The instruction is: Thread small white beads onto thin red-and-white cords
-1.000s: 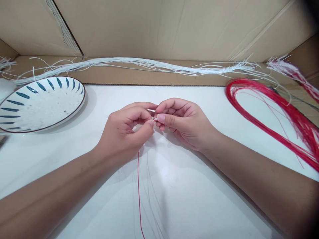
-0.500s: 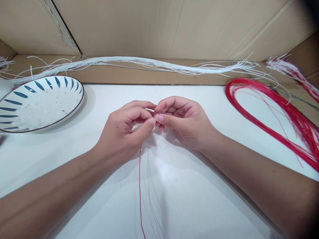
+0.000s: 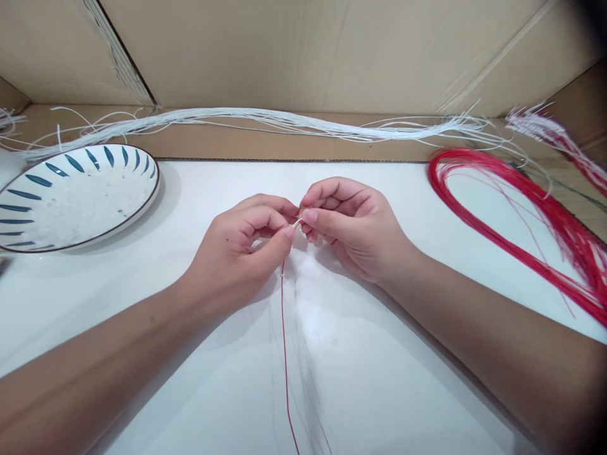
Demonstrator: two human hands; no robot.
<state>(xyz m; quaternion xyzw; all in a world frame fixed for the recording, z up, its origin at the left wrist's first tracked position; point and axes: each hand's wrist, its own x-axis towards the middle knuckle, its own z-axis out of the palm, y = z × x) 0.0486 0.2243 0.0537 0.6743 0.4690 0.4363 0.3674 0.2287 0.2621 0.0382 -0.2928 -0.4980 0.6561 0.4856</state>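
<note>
My left hand (image 3: 237, 249) and my right hand (image 3: 353, 224) meet fingertip to fingertip over the middle of the white table (image 3: 199, 189). Between them they pinch the ends of thin strings. A single red string (image 3: 285, 341) hangs from my left fingertips and runs down toward me across the table. A short bit of white string (image 3: 297, 222) shows between the two thumbs. A faint white string lies beside the red one, hard to make out against the white table.
A white plate with blue dashes (image 3: 78, 196) sits at the left. A long bundle of white strings (image 3: 265, 121) lies along the cardboard ledge at the back. A looped bundle of red strings (image 3: 521, 208) lies at the right. Cardboard walls (image 3: 332, 57) enclose the table.
My hands have shifted a little to the right and my right hand has risen slightly. The hanging red string has swung to the right with them.
</note>
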